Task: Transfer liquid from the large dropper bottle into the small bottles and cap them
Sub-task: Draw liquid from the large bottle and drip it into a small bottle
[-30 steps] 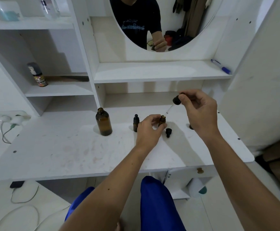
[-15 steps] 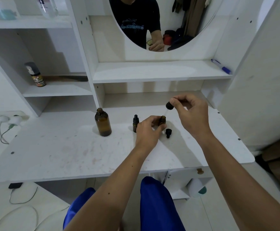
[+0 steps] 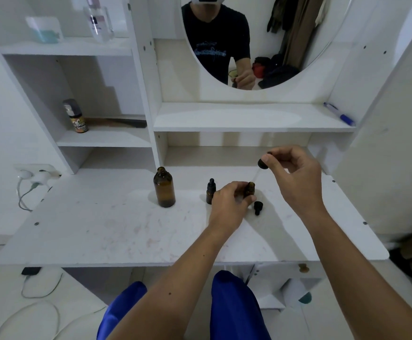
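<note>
Two amber bottles uncapped, large bottle point(image 3: 164, 187) and gripped small bottle point(image 3: 250, 189), contents unclear.

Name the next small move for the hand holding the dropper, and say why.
Probably squeeze the bulb. The right hand pinches the dropper with its glass tip angled down at the mouth of the open small bottle, which the left hand steadies on the desk. Its cap lies beside it, so filling seems unfinished.

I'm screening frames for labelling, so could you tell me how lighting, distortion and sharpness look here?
Head view: soft, even light, with faint shadows under the large bottle; wide-angle bending bows the shelf edges; the right hand and dropper are fairly sharp, its glass tube hard to see.
</note>
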Action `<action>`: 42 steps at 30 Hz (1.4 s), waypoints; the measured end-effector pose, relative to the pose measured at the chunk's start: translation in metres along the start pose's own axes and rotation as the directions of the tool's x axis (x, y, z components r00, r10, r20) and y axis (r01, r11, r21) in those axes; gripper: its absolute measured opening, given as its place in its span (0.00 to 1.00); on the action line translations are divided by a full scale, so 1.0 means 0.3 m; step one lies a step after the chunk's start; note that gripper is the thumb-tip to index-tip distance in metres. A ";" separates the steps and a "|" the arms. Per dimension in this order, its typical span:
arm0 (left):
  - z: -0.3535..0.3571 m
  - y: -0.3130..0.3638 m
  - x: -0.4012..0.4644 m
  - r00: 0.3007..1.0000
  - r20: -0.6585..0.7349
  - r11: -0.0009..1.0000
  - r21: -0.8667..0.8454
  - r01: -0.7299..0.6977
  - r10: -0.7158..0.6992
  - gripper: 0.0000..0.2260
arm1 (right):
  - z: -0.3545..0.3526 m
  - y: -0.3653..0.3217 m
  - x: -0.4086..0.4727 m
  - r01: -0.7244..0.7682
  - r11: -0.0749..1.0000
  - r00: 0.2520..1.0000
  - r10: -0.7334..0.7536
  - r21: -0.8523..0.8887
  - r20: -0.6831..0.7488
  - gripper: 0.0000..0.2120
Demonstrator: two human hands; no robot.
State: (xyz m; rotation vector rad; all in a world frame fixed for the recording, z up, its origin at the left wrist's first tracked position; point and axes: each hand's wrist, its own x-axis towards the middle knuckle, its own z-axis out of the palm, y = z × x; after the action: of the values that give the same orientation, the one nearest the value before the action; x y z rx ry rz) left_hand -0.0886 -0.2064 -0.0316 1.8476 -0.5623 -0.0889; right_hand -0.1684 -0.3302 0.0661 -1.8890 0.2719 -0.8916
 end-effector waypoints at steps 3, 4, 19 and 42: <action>-0.012 0.002 -0.016 1.000 -0.009 1.000 -0.006 0.022 -0.022 0.20 | -0.001 -0.028 0.003 -0.008 0.999 1.000 0.009 0.042 -0.029 0.06; -0.020 0.001 -0.026 1.000 -0.012 0.999 -0.020 0.028 -0.028 0.21 | -0.002 -0.041 0.003 -0.004 0.998 0.999 0.006 0.060 -0.035 0.05; -0.476 -0.115 -0.293 0.982 -0.124 0.980 -0.154 0.125 -0.144 0.22 | 0.280 -0.248 -0.018 0.060 0.916 0.992 -0.099 0.396 0.078 0.06; -0.565 -0.183 -0.136 0.940 -0.299 0.987 -0.057 0.152 -0.162 0.23 | 0.511 -0.290 -0.033 0.155 0.950 0.972 -0.196 0.271 0.130 0.05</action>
State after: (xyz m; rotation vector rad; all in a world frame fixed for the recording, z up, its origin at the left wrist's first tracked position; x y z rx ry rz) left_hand -0.0502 -0.0278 -0.0309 1.8271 -0.1977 0.0783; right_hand -0.0869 -0.1770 0.0991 -1.7437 -0.1068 -0.8475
